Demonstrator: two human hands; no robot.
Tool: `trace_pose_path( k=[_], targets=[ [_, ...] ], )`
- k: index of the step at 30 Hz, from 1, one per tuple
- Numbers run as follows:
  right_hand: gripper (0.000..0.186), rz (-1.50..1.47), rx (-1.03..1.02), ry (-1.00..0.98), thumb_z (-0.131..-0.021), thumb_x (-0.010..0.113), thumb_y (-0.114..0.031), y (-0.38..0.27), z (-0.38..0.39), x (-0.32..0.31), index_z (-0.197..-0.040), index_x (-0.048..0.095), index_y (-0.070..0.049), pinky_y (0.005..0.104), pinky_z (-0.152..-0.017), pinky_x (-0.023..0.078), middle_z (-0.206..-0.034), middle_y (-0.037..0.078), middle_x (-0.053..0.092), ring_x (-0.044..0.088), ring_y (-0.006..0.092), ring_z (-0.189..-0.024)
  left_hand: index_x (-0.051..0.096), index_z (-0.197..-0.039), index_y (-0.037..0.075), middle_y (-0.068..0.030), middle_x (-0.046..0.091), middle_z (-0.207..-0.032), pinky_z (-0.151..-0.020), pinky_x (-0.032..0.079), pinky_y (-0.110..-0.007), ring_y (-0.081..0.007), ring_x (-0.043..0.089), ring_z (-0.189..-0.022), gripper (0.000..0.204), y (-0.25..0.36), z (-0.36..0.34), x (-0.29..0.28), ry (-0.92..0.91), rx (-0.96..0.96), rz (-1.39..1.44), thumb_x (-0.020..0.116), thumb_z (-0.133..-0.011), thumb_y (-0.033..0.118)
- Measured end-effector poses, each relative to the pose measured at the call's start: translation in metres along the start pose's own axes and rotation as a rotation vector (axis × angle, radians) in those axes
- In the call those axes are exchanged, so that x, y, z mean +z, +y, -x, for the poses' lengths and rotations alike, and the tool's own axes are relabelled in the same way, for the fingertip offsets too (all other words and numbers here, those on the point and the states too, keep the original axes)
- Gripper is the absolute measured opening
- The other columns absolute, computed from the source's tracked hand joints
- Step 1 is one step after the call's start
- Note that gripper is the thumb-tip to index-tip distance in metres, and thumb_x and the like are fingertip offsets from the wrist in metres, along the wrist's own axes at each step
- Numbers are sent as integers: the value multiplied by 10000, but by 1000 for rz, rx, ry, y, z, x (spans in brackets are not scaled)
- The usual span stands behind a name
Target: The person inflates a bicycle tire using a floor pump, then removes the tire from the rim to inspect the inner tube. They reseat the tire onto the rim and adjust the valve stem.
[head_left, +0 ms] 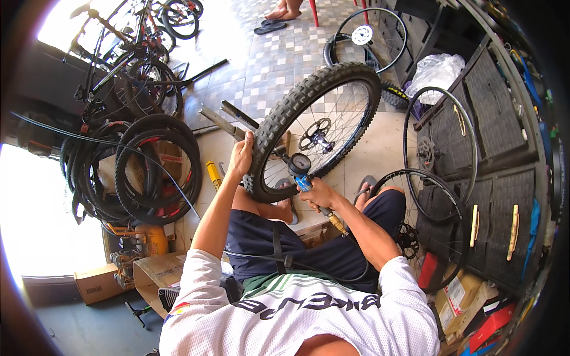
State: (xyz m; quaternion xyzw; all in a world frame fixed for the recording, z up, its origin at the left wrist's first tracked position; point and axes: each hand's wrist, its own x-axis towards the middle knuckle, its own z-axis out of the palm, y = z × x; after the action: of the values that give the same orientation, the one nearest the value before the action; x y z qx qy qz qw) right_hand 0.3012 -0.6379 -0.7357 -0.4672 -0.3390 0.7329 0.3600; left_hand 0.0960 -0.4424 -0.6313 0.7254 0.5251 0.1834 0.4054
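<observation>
Close in, my right hand (pixel 317 193) is wrapped tight around the blue handle of an air pump tool (pixel 303 171) with a round dial on top. Its brass end and black hose (pixel 309 264) run back over my lap. Just up from there, at about ten o'clock, my left hand (pixel 240 155) is curled over the knobby tyre of a bike wheel (pixel 314 127), so that grip is closed on the rubber. The wheel stands upright on the floor between my knees, at the middle of the view. I think it is fairly light but stiff, and the bumpy rubber will not slip. The thin spokes could bend, so the tyre is the best place to hold. Farther off, at nine o'clock, spare tyres (pixel 157 169) hang in a bunch. At three o'clock bare rims (pixel 439 148) lean on dark drawers.
</observation>
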Motion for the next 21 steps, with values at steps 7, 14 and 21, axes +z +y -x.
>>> trace_pose_path(
  k=[7, 14, 21],
  targets=[
    [280, -12, -22, 5, -845, 684, -75, -6, 0, 6, -1091, 569, -11, 335, -368, 475, -652, 34, 544, 513, 125, -440, 731, -832, -24, -106, 646, -670, -725, 466, -383, -176, 555, -660, 836, -11, -13, 11, 36, 22, 71, 319, -1059, 667],
    [295, -18, -14, 1, -848, 701, -88, -12, 4, 9, -1102, 570, -16, 338, -374, 472, -645, 37, 542, 515, 130, -440, 682, -798, -32, -129, 574, -602, -695, 446, -430, -225, 533, -610, 837, -17, -18, 24, 123, 70, -5, 282, -1067, 651],
    [291, 26, -21, 0, -854, 704, -95, -12, 5, 7, -1104, 576, -19, 347, -368, 450, -614, 36, 524, 519, 140, -436, 649, -732, -28, -133, 529, -551, -635, 414, -458, -255, 488, -541, 844, -31, -24, 36, 195, 133, 36, 256, -1072, 637]
  ],
)
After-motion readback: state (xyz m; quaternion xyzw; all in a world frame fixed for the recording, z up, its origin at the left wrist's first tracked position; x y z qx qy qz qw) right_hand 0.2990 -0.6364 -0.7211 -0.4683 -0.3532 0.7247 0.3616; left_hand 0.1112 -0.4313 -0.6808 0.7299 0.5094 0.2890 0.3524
